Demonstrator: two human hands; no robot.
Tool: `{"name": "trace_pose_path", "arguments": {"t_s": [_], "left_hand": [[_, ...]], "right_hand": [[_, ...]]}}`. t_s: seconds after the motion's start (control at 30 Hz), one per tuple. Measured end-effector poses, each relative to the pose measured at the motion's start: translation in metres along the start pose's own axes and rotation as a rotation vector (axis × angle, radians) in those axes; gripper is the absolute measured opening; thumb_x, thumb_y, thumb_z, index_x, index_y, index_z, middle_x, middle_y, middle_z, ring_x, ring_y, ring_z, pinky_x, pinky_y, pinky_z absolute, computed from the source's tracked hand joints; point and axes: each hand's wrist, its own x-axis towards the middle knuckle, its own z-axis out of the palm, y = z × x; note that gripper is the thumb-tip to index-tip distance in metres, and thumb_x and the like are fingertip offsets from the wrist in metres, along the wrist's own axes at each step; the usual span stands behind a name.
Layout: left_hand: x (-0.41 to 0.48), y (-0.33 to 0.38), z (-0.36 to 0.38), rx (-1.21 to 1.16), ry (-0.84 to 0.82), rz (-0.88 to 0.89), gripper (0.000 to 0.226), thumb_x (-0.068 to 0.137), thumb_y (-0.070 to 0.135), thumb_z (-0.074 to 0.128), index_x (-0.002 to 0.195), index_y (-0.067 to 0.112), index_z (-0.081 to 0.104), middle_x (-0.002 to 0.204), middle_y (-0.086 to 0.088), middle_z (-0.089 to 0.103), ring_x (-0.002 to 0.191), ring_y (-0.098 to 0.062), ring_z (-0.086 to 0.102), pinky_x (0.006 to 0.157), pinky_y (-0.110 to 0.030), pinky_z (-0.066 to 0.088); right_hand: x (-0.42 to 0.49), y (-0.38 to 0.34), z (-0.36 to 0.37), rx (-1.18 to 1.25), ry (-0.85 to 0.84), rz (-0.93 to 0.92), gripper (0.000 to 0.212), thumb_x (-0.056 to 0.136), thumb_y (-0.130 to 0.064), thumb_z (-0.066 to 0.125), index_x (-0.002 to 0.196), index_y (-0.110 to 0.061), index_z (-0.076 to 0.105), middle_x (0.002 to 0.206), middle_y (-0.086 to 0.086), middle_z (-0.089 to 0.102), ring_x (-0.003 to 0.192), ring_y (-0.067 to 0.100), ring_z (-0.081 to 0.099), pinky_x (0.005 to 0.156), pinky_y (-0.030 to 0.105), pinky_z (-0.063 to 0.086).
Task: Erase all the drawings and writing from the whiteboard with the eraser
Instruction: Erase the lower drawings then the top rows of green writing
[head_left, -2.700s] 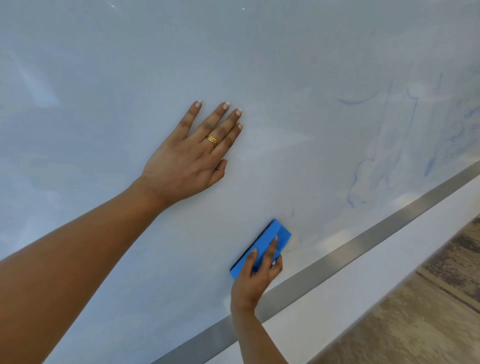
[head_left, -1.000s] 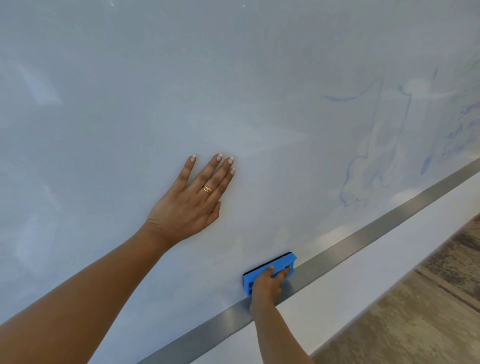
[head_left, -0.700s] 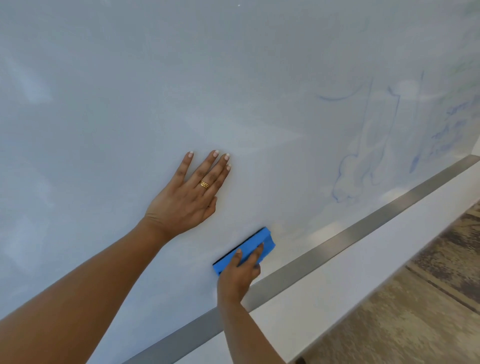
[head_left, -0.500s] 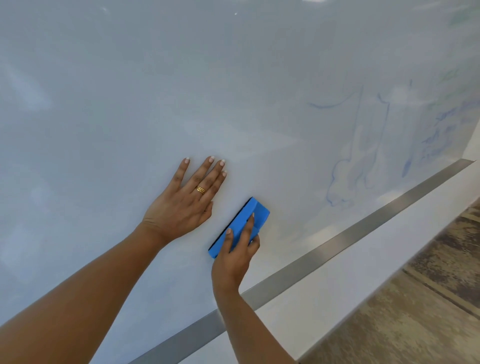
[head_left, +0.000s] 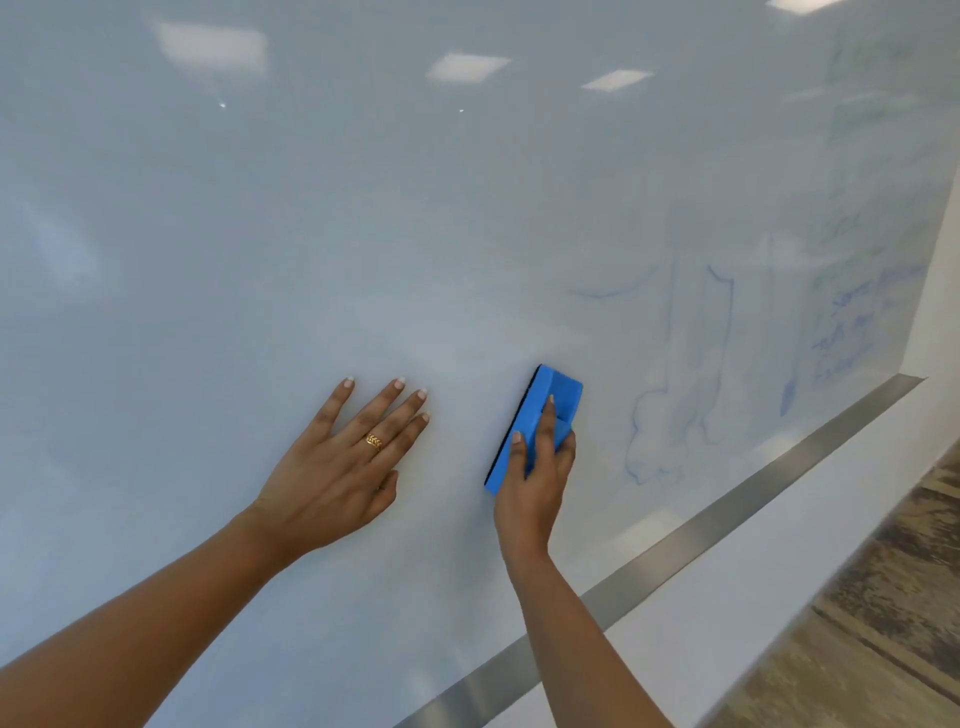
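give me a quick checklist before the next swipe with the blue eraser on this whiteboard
1. Right hand grips the blue eraser: ok.
2. Eraser's dark felt side faces the whiteboard: ok; whether it lies fully flat, cannot tell.
3. Left hand lies flat on the board, left of the eraser and out of a rightward path: ok.
4. Smeared blue outlines right of the eraser wiped away: not ok.
5. Faint blue writing at the far right wiped away: not ok.

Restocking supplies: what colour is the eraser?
The eraser is blue with a black edge; head view.
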Motion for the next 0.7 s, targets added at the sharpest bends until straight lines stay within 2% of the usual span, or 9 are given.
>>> {"name": "trace_pose_path", "arguments": {"t_s": [0.07,0.17,0.23,0.33,0.4,0.53,0.63,0.7], "left_hand": [[0.019,-0.003,-0.002,-0.009,0.001,-0.021,0.056,0.089,0.03,0.035,0.14,0.008,0.041,0.151,-0.009,0.03,0.143,-0.024,0.016,0.114,-0.051,0.014],[0.051,-0.008,-0.005,-0.006,0.008,-0.071,0.058,0.089,0.034,0.034,0.142,0.008,0.037,0.151,-0.01,0.03,0.141,-0.026,0.023,0.114,-0.049,0.014],[0.071,-0.012,-0.007,-0.004,0.015,-0.094,0.059,0.089,0.035,0.034,0.141,0.007,0.039,0.151,-0.011,0.031,0.14,-0.025,0.024,0.114,-0.049,0.014],[0.095,-0.014,-0.007,0.004,0.015,-0.11,0.06,0.089,0.036,0.033,0.141,0.006,0.04,0.151,-0.011,0.031,0.14,-0.025,0.024,0.113,-0.051,0.017],[0.108,-0.011,-0.006,0.017,0.011,-0.103,0.06,0.089,0.036,0.033,0.141,0.006,0.039,0.151,-0.012,0.03,0.14,-0.025,0.024,0.113,-0.052,0.017],[0.124,0.003,0.002,0.022,-0.007,-0.077,0.063,0.088,0.035,0.032,0.143,0.004,0.035,0.152,-0.012,0.028,0.141,-0.024,0.021,0.113,-0.052,0.015],[0.129,0.013,0.007,0.032,-0.019,-0.074,0.065,0.089,0.036,0.032,0.144,0.003,0.031,0.153,-0.012,0.025,0.141,-0.023,0.02,0.114,-0.052,0.013],[0.129,0.016,0.009,0.049,-0.02,-0.071,0.065,0.09,0.037,0.03,0.145,0.003,0.027,0.154,-0.012,0.022,0.142,-0.024,0.019,0.114,-0.052,0.013]], "right_hand": [[0.013,-0.026,0.005,-0.05,-0.034,-0.161,0.051,0.098,-0.028,0.04,0.135,-0.051,0.012,0.155,-0.003,0.01,0.14,0.01,0.018,0.101,0.021,0.031],[0.034,-0.054,0.009,-0.134,-0.023,-0.385,0.055,0.099,-0.026,0.041,0.138,-0.048,0.01,0.155,-0.002,0.011,0.138,0.015,0.022,0.106,0.032,0.035],[0.046,-0.059,0.009,-0.144,0.003,-0.448,0.055,0.098,-0.028,0.041,0.14,-0.048,0.011,0.155,-0.001,0.013,0.136,0.016,0.026,0.106,0.038,0.038],[0.059,-0.051,0.005,-0.157,0.014,-0.505,0.054,0.097,-0.035,0.035,0.14,-0.054,0.008,0.154,-0.001,0.014,0.135,0.014,0.024,0.106,0.037,0.037],[0.072,-0.047,0.001,-0.152,0.028,-0.493,0.055,0.098,-0.035,0.036,0.138,-0.058,0.005,0.154,-0.002,0.014,0.136,0.013,0.023,0.105,0.037,0.038],[0.106,-0.042,-0.014,-0.101,0.066,-0.357,0.052,0.098,-0.029,0.04,0.134,-0.053,0.011,0.153,0.0,0.017,0.134,0.012,0.024,0.102,0.034,0.04],[0.13,-0.036,-0.025,-0.036,0.082,-0.287,0.049,0.098,-0.027,0.041,0.132,-0.053,0.017,0.152,-0.002,0.017,0.135,0.011,0.023,0.099,0.022,0.03],[0.143,-0.033,-0.032,-0.006,0.094,-0.228,0.047,0.099,-0.027,0.041,0.134,-0.051,0.021,0.152,0.001,0.017,0.137,0.013,0.022,0.098,0.019,0.026]]}}
